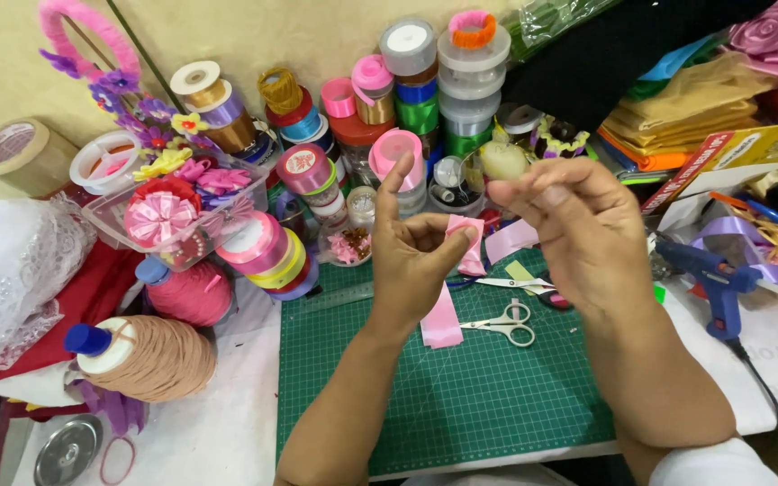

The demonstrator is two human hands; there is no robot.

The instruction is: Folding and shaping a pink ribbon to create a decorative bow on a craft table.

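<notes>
My left hand (411, 256) is pinched shut, thumb against fingertips, on a short strip of pink ribbon (466, 245), and my right hand (578, 225) hovers just beside it with the fingers curled together; I cannot tell whether they grip anything, though a thread or pin would be too fine to see. The ribbon sits between my two hands, folded over at my left thumb, raised above the green cutting mat (461, 387). To do this fold well, I judge I should keep the pinch firm at the crease, keep the edges lined up, and bring the right fingers in close without loosening the left. Directly under my hands lie more cut pink ribbon pieces (441, 322) and a small pair of white-handled scissors (508, 322), with a second pair (520, 284) just beyond, toward my right wrist. To the right of my right hand a blue glue gun (713, 279) rests on the table, nozzle pointing my way, so I should mind it. To the left of my left hand stand two big thread cones (159, 346) and a clear tray of finished ribbon flowers (168, 211). Beyond my hands, stacked ribbon spools (407, 99) line the wall, with folded fabric (686, 117) farther right.
</notes>
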